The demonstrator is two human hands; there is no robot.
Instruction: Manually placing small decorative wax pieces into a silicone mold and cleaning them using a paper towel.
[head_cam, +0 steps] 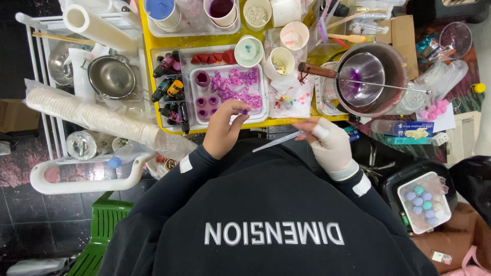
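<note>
My left hand [224, 129] is bare and pinches a small purple piece [244, 111] between thumb and fingertips, just above the near edge of a white tray [260, 116]. The tray holds several pink-purple moulded shapes [236, 86] and a few small purple-filled cups [202, 78]. My right hand [330, 143] wears a white glove and grips a thin clear pipette [279, 141], whose tip points left toward my left hand. Both hands hover at the front edge of a yellow table [146, 45].
Small dye bottles [171, 89] lie left of the tray. A metal pot with a purple-stained inner bowl [369, 76] stands at the right. Paper cups [248, 51] and a sleeve of white cups [92, 115] crowd the table. A tub of pastel balls [423, 202] sits lower right.
</note>
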